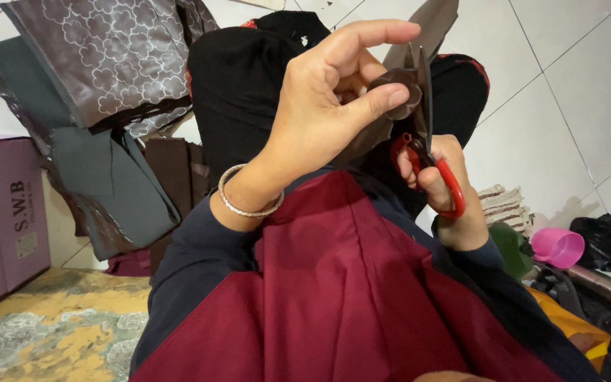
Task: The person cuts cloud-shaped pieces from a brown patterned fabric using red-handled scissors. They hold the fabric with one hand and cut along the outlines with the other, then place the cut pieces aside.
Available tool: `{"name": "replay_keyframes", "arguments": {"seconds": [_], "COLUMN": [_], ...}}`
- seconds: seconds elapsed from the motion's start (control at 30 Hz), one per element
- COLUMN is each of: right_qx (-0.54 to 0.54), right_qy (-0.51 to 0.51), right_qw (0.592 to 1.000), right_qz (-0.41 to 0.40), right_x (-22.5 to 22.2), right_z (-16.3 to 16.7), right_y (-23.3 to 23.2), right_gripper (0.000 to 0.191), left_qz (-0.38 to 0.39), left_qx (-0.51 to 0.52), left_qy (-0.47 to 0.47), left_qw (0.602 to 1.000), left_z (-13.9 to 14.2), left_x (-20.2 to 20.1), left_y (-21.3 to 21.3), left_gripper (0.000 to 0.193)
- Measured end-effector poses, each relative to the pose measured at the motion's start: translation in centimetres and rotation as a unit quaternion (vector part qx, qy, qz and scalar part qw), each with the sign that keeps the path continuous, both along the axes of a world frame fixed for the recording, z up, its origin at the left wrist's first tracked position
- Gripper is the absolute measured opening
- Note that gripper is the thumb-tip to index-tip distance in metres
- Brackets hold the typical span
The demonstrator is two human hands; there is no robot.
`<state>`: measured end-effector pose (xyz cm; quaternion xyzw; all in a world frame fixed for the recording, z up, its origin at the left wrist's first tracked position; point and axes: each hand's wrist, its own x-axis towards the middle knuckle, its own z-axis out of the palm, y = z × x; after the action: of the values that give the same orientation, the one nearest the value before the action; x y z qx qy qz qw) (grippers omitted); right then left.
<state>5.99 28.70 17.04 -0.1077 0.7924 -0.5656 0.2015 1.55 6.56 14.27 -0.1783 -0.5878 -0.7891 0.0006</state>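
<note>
White tiled floor (574, 85) lies bare to my right; patterned dark fabric sheets (107, 64) and a purple box (1, 205) crowd my left. Mid-cut, I judge: my left hand (319, 106) pinches a scalloped brown fabric piece (399, 99) above my lap; my right hand (447, 191) grips red-handled scissors (426, 141), blades parted along its edge; next calls for turning the piece into the blades.

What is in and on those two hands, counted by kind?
Red-handled scissors, in the right hand: 1
Brown scalloped fabric piece, pinched by the left hand: 1
Silver bangle on the left wrist: 1
Total: 3
</note>
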Motion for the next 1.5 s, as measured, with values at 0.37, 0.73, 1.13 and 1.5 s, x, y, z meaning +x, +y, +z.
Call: {"name": "replay_keyframes", "arguments": {"seconds": [0.37, 0.73, 1.13, 1.5], "right_qx": [0.025, 0.016, 0.055, -0.248], "right_qy": [0.024, 0.060, 0.074, -0.003], "right_qw": [0.999, 0.992, 0.990, 0.969], "right_qz": [-0.002, 0.112, 0.104, 0.003], "right_x": [0.5, -2.4, -2.8, -5.0], "right_z": [-0.2, -5.3, -6.0, -5.9], "right_y": [0.4, 6.4, 7.8, 4.2], "right_gripper": [0.086, 0.083, 0.078, 0.038], "left_qz": [-0.035, -0.091, -0.111, -0.014], "left_qx": [0.015, -0.024, -0.007, 0.236], "left_qy": [-0.022, -0.032, -0.019, -0.136], "left_qw": [0.999, 0.995, 0.994, 0.962], "left_z": [1.3, 3.3, 2.9, -2.9], "left_x": [-0.3, -0.9, -1.4, -2.9], "left_y": [-0.5, -2.1, -2.6, 1.8], "left_gripper": [0.045, 0.057, 0.054, 0.021]}}
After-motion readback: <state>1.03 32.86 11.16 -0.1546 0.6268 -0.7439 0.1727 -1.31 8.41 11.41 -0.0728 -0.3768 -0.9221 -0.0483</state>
